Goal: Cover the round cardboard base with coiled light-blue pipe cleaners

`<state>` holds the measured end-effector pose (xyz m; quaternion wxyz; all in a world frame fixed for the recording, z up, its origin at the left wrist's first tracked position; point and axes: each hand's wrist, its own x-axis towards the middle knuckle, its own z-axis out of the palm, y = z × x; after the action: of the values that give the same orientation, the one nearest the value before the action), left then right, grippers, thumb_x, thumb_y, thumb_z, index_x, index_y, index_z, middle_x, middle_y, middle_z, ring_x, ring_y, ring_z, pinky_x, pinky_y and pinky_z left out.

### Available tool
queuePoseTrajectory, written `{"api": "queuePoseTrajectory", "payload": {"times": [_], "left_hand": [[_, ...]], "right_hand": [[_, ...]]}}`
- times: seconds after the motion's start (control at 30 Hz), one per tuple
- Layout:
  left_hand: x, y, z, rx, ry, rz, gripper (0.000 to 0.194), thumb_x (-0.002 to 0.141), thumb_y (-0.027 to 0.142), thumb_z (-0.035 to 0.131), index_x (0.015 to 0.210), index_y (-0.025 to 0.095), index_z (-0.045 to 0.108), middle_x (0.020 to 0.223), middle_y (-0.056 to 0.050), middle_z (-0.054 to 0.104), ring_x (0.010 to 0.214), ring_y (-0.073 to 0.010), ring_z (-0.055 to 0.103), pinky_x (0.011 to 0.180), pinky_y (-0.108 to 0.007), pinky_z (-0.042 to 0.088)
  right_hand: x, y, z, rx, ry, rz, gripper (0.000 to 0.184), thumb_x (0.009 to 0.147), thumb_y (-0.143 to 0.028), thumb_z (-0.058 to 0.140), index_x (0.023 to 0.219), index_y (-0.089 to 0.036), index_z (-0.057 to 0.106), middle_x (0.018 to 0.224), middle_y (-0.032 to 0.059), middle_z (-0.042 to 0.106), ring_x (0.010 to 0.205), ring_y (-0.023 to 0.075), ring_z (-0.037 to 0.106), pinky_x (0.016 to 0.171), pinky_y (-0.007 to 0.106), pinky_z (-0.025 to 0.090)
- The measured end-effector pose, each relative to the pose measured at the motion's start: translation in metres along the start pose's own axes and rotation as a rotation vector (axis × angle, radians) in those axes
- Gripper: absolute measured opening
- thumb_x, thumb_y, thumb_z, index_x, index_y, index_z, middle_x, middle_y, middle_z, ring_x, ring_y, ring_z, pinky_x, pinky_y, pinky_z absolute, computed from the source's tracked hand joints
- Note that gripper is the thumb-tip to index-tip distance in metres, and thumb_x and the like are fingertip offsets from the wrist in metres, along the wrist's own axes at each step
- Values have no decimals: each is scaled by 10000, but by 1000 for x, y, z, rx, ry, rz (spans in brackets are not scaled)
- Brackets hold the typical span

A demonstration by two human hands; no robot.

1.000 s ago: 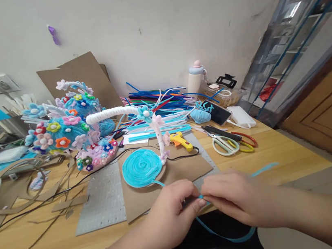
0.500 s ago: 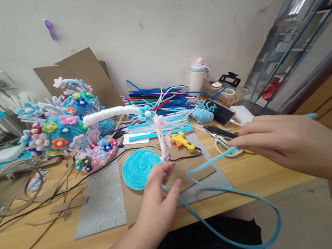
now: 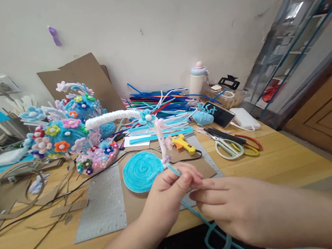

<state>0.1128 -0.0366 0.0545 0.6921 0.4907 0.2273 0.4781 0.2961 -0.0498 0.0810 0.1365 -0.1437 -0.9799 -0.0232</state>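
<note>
My left hand (image 3: 169, 192) is closed in a pinch on a light-blue pipe cleaner (image 3: 194, 211), one piece of which sticks up past the thumb. Against its fingertips press the fingers of my right hand (image 3: 242, 204), also closed on the blue strand; the exact grip point is hidden. Below the hands the strand curls in a loop over my lap. Just beyond my left hand lies a round disc (image 3: 143, 172) covered in a blue spiral. A white wrapped stem (image 3: 112, 116) with small flowers rises at the disc's right edge and bends left.
A yellow glue gun (image 3: 184, 144) lies on cardboard over a grey cutting mat (image 3: 100, 210). Scissors (image 3: 229, 148) are at the right, near a phone (image 3: 220, 114). Many pipe cleaners (image 3: 163, 104) are piled behind. Flower-covered pieces (image 3: 63, 139) and cardboard scraps (image 3: 37, 196) fill the left.
My right hand swung out right with the blue strand, then came back to my left hand. My left hand opened near the disc and has closed again on the strand.
</note>
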Motion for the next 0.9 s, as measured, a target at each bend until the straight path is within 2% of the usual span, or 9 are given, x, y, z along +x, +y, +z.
{"api": "queuePoseTrajectory", "payload": {"times": [0.1, 0.2, 0.27, 0.33, 0.4, 0.47, 0.57, 0.67, 0.9], "left_hand": [[-4, -2, -12, -213, 28, 3, 194, 898, 301, 593, 796, 185, 709, 931, -13, 658, 799, -88, 615, 739, -172, 476], [-10, -1, -25, -326, 47, 35, 192, 918, 279, 561, 840, 187, 711, 1001, -14, 674, 927, -118, 648, 883, -213, 486], [-12, -3, -33, -341, 48, 29, 223, 940, 272, 517, 869, 181, 708, 1042, -25, 674, 1000, -144, 641, 944, -245, 474], [-13, -8, -38, -336, 32, 4, 247, 954, 272, 485, 898, 169, 702, 1043, -43, 681, 1022, -168, 642, 960, -279, 474], [-11, -15, -41, -329, 5, -32, 257, 961, 281, 466, 939, 158, 690, 1033, -67, 695, 998, -186, 659, 931, -299, 492], [-8, -23, -43, -333, -28, -70, 244, 962, 289, 464, 989, 155, 667, 1039, -93, 705, 968, -201, 679, 884, -309, 507], [-6, -31, -44, -317, -53, -126, 219, 949, 300, 491, 1002, 146, 638, 1026, -122, 713, 917, -219, 698, 826, -324, 513], [-7, -32, -45, -284, -41, -169, 224, 934, 322, 520, 960, 132, 636, 990, -125, 715, 882, -217, 700, 806, -329, 506], [-11, -28, -44, -247, -53, -195, 235, 920, 340, 547, 915, 128, 646, 956, -127, 707, 834, -205, 686, 800, -351, 491]], "right_hand": [[-6, 17, -13, 13, 15, -42, 284, 917, -84, 430, 879, -181, 695, 965, 52, 715, 1132, 179, 581, 1182, 391, 240], [-20, 47, -31, 85, 22, 14, 364, 929, -88, 398, 696, -235, 636, 949, 22, 726, 1190, 186, 553, 1172, 472, 206], [-30, 75, -38, 281, 62, 46, 377, 952, -167, 378, 681, -263, 622, 898, -7, 734, 1077, 175, 625, 1110, 462, 314], [-32, 107, -35, 489, 181, 194, 409, 963, -306, 349, 663, -264, 624, 772, 3, 723, 865, 174, 684, 932, 394, 485], [-21, 141, -20, 388, 255, 546, 394, 920, -362, 395, 617, -236, 614, 720, 21, 705, 760, 181, 676, 747, 329, 540], [2, 174, 6, 284, 228, 693, 259, 876, -232, 449, 742, -194, 667, 799, 45, 713, 779, 193, 665, 724, 334, 530], [42, 210, 50, 201, 99, 740, 157, 841, -135, 535, 833, -164, 689, 900, 51, 711, 873, 192, 647, 803, 331, 512], [71, 228, 83, 112, -18, 745, 171, 900, -262, 578, 1014, -152, 641, 1053, 63, 656, 958, 197, 620, 850, 398, 506], [86, 233, 105, -35, -107, 775, 303, 917, -326, 565, 1172, -162, 570, 1196, 90, 584, 1016, 214, 598, 860, 425, 509]]}}
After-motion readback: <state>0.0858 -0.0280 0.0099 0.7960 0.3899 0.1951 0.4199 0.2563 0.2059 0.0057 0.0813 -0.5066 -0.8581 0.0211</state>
